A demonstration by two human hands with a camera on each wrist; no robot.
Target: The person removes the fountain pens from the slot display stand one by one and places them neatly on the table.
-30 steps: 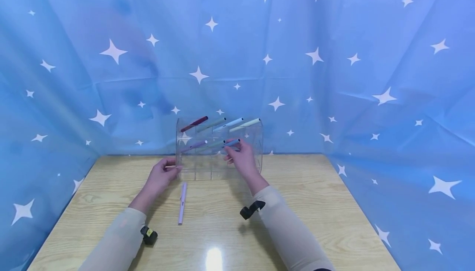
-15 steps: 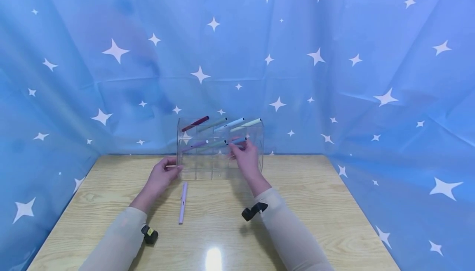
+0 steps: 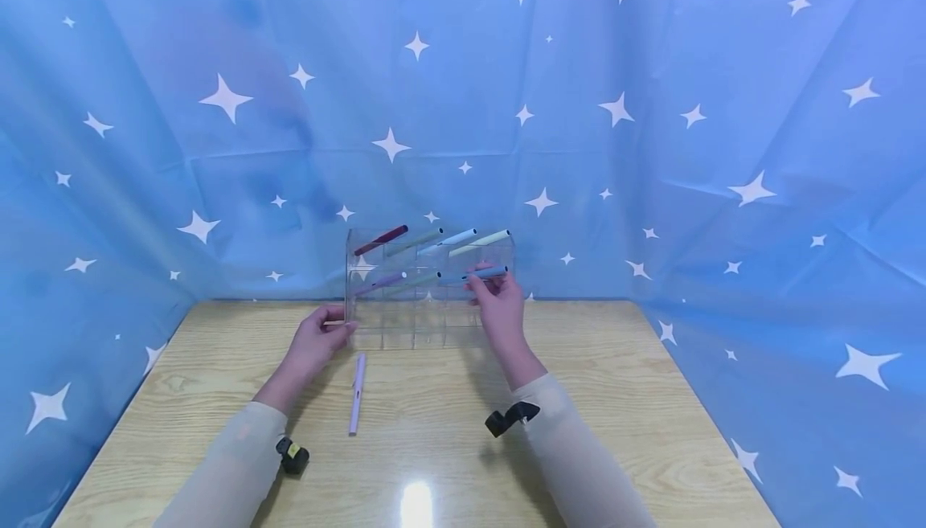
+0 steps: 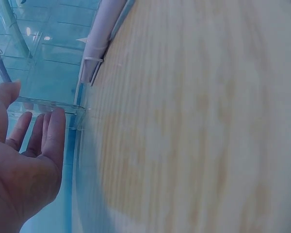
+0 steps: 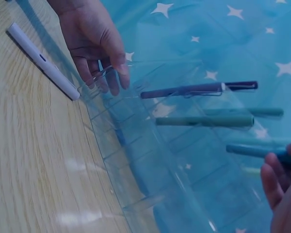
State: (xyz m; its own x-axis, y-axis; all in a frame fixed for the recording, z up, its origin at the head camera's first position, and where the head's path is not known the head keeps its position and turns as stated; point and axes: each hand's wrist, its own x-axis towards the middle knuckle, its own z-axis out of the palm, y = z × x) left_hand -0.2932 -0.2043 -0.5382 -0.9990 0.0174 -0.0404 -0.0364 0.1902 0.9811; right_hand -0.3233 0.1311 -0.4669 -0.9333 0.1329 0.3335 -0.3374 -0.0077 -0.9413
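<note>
A clear acrylic pen rack (image 3: pixel 398 317) stands near the back of the table. My left hand (image 3: pixel 316 341) holds its left side wall, thumb at the front and fingers behind, as the right wrist view also shows. In the right hand (image 3: pixel 504 313) a blue pen (image 3: pixel 494 272) is pinched between thumb and fingers, lying slanted across the rack's middle tier at the right. To its left on that tier rest a purple pen (image 5: pixel 184 91) and a green pen (image 5: pixel 206 121). A lilac pen (image 3: pixel 356 396) lies on the table in front of the rack.
Along the top tier lean a dark red pen (image 3: pixel 380 240), a grey-green pen (image 3: pixel 415 242), a light blue pen (image 3: pixel 448 241) and a pale green pen (image 3: pixel 481 243). Behind the wooden table (image 3: pixel 622 431) hangs a blue star-patterned curtain (image 3: pixel 463 94).
My right hand has shifted to the right along the middle tier, taking the blue pen from beside the green pen toward the rack's right end. The left hand stays at the side wall.
</note>
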